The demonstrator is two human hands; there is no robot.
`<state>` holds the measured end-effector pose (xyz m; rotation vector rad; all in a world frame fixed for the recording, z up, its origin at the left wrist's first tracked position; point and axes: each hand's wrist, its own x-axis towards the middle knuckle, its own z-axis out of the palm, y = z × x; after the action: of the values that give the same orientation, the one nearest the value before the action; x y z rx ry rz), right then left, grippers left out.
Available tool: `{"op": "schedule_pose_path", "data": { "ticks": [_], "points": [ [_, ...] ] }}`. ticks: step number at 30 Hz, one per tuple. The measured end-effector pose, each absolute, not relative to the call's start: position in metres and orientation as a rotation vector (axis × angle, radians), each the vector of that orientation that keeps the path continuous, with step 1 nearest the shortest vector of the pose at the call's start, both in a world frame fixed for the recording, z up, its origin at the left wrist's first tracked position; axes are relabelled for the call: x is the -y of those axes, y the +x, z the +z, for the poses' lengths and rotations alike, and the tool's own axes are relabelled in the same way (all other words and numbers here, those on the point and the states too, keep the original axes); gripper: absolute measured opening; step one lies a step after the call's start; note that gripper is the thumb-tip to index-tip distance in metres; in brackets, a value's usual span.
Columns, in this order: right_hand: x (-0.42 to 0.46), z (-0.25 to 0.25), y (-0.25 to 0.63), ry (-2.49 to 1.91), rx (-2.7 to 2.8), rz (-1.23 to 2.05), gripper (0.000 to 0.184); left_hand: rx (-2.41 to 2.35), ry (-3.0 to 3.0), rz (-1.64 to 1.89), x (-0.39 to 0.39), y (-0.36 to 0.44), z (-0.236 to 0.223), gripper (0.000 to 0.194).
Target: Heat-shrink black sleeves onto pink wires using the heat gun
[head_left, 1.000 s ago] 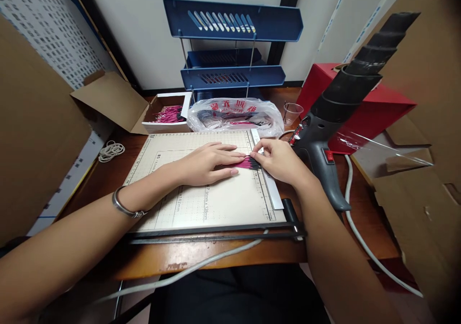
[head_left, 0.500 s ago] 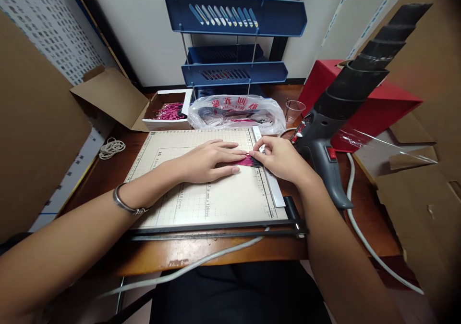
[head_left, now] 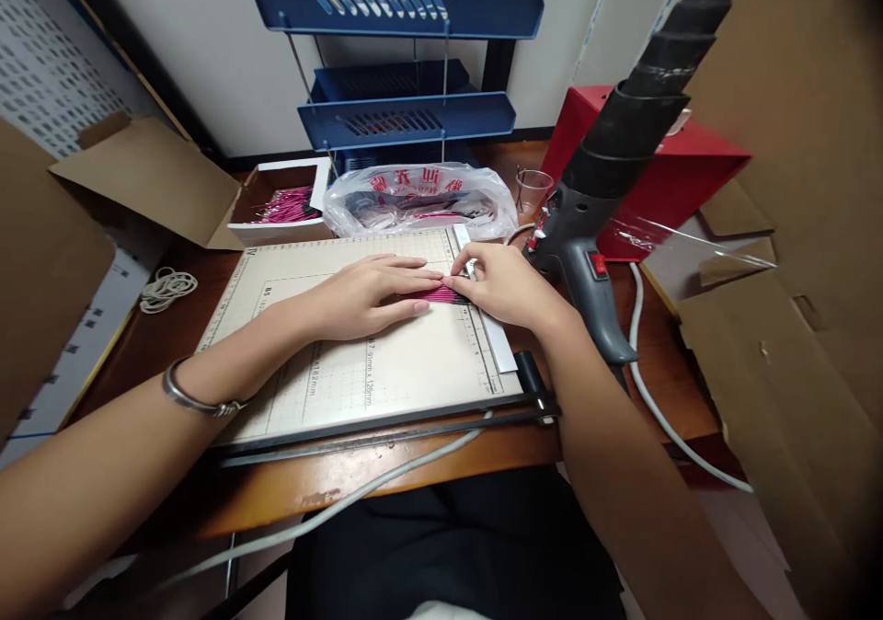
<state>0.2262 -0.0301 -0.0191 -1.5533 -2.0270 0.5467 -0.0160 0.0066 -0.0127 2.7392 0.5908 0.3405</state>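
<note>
A row of thin pink wires [head_left: 441,296] with black ends lies side by side on the cream gridded board [head_left: 428,358] of a paper trimmer. My left hand [head_left: 362,298] rests flat over the wires, fingers stretched out and pointing right. At the wires' right end, my right hand [head_left: 510,284] has thumb and index finger bent together in a pinch on the row, its fingertips close to those of my left hand. Under my right hand runs a white strip [head_left: 498,344] along the board's right side. The wires' left ends are hidden under my left hand.
Behind the board stand a white box [head_left: 276,232] of pink wires, a plastic bag [head_left: 351,211] and a blue rack [head_left: 407,119]. A heat gun [head_left: 576,252] stands upright at right, before a red box [head_left: 696,174]. A grey cable [head_left: 359,500] crosses the table's front edge.
The camera view has shifted, so the scene sits further left and higher. My right thumb has moved slightly left over the wires. My left hand stays flat on them.
</note>
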Motion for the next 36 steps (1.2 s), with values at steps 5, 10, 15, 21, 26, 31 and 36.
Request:
{"op": "schedule_pose_path", "data": {
  "ticks": [5,10,15,21,26,31,36],
  "points": [
    [0.028,-0.021,0.227,-1.548,2.029,0.554,0.019,-0.592,2.735,0.350,-0.008,-0.016,-0.013,0.045],
    [0.029,-0.020,0.227,-1.565,2.014,0.561,0.021,-0.593,2.747,0.355,-0.007,-0.016,-0.013,0.044],
    [0.030,-0.017,0.230,-1.554,2.034,0.548,0.017,-0.601,2.746,0.339,-0.005,-0.015,-0.013,0.046],
    [0.029,-0.016,0.234,-1.548,2.036,0.571,0.018,-0.618,2.743,0.312,-0.004,-0.015,-0.013,0.047],
    [0.030,-0.015,0.236,-1.522,2.055,0.604,0.023,-0.641,2.724,0.301,-0.003,-0.015,-0.013,0.048],
    [0.030,-0.014,0.237,-1.531,2.045,0.593,0.020,-0.682,2.719,0.263,-0.002,-0.015,-0.012,0.049],
    [0.030,-0.014,0.237,-1.524,2.043,0.615,0.022,-0.735,2.699,0.201,-0.001,-0.015,-0.010,0.051]
  ]
}}
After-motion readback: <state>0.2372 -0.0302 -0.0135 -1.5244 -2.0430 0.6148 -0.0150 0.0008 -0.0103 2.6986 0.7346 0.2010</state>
